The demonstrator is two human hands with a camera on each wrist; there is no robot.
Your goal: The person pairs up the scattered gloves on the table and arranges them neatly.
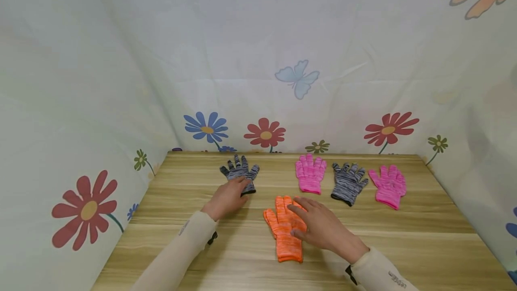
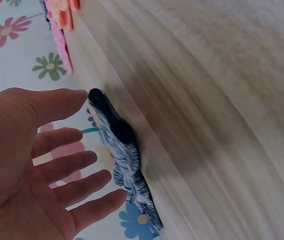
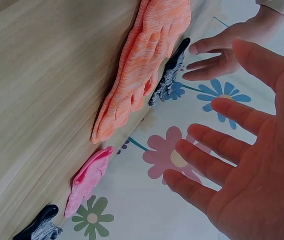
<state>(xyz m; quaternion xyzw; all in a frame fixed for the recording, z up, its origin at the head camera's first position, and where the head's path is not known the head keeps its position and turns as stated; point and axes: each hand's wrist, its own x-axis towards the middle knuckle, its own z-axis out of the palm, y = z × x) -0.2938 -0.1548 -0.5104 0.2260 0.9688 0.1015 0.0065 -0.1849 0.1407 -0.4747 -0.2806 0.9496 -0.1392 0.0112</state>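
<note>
My left hand (image 1: 229,199) hovers by the cuff of a black-and-grey knit glove (image 1: 237,172) at the back left of the table. In the left wrist view, the fingers (image 2: 76,192) of that hand spread loosely beside the glove (image 2: 126,160) and grip nothing. An orange knit glove (image 1: 287,241) lies flat near the middle, its fingers pointing away from me; two layers show along its edge in the right wrist view. Over its right side is my right hand (image 1: 321,226), which partly hides it in the head view. The right fingers (image 3: 214,162) are extended and hold nothing.
Toward the back right lie a pink glove (image 1: 310,174), another black-and-grey glove (image 1: 348,184) and a second pink glove (image 1: 389,187). A flower-printed cloth (image 1: 226,80) surrounds the back and sides of the wooden table (image 1: 242,255).
</note>
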